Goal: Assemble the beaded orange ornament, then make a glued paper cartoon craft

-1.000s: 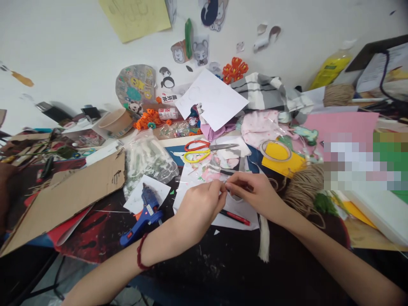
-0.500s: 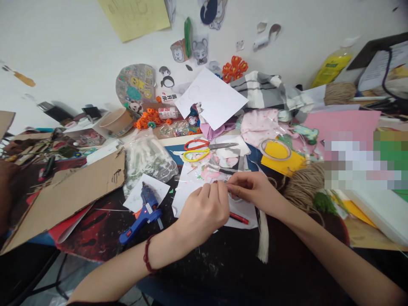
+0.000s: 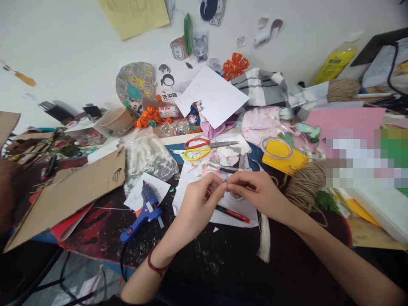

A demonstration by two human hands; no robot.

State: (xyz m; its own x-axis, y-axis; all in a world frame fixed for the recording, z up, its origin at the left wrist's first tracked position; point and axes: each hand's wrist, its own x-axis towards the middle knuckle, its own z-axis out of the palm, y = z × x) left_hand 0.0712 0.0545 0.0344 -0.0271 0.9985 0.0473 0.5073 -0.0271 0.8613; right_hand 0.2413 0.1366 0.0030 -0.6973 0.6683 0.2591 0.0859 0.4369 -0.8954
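Fingertip to fingertip, my left hand (image 3: 204,199) and my right hand (image 3: 258,193) meet above a white paper sheet (image 3: 188,199). Both are pinched closed on something too small to make out between them. Below them a black and red pen (image 3: 232,213) lies on the sheet. Scissors with one red and one yellow handle (image 3: 197,153) rest just beyond, on fabric scraps (image 3: 226,159). A cream tassel (image 3: 264,242) hangs by my right wrist. Left of my hands, a blue glue gun (image 3: 143,216) lies with its nozzle on a small paper.
Cardboard (image 3: 70,195) and a plastic bag (image 3: 149,161) lie to the left. A twine coil (image 3: 306,182), a yellow card (image 3: 270,160) and a white box (image 3: 376,212) sit to the right. Behind are checked cloth (image 3: 261,91) and a yellow bottle (image 3: 334,63). Another person's arm (image 3: 9,195) shows far left.
My left hand has rotated from knuckles up to thumb side showing, its wrist shifting right. More of the pen shows now. My right hand has stayed almost still.
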